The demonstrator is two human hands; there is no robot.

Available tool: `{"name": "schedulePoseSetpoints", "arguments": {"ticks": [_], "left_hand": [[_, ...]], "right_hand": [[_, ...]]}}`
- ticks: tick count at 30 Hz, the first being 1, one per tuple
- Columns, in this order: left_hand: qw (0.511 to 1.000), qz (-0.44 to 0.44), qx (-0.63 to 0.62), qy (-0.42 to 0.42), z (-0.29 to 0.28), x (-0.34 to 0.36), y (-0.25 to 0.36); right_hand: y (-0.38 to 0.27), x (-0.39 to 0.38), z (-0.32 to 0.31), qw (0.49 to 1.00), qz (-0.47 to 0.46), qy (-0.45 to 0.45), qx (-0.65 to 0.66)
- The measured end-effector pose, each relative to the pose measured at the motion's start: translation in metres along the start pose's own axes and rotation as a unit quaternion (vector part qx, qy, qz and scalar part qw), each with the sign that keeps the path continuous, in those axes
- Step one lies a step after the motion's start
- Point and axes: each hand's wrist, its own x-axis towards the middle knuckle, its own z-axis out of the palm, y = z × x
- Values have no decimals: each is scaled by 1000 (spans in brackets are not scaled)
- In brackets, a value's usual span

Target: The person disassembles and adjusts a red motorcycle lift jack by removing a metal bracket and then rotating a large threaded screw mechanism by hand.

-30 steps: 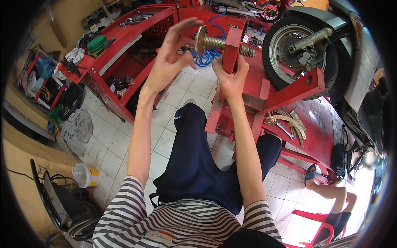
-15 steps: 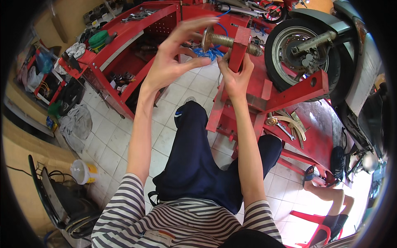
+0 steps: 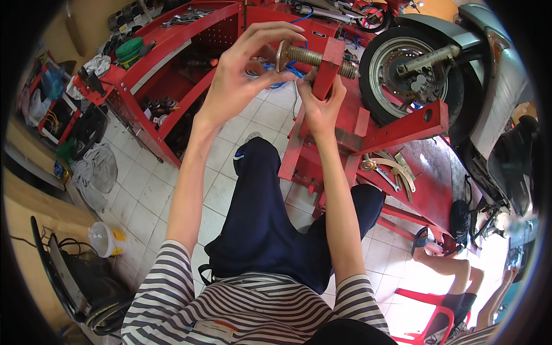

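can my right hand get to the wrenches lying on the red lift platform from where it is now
Probably yes. The right hand grips the red clamp block, and the wrenches lie lower right on the red platform with nothing between; it would have to let go first.

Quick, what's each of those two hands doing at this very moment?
Left hand: fingers pinched on the round disc at the end of the threaded rod.
Right hand: closed around the red upright bracket.
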Motion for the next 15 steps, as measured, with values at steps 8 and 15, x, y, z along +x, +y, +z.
{"name": "schedulePoseSetpoints", "arguments": {"ticks": [8, 15], "left_hand": [[979, -198, 46, -12, -19, 6, 11], [986, -165, -26, -23, -8, -9, 3]], "right_hand": [[-1, -1, -2, 1000, 14, -23, -6], [-5, -4, -1, 1000, 15, -24, 2]]}}
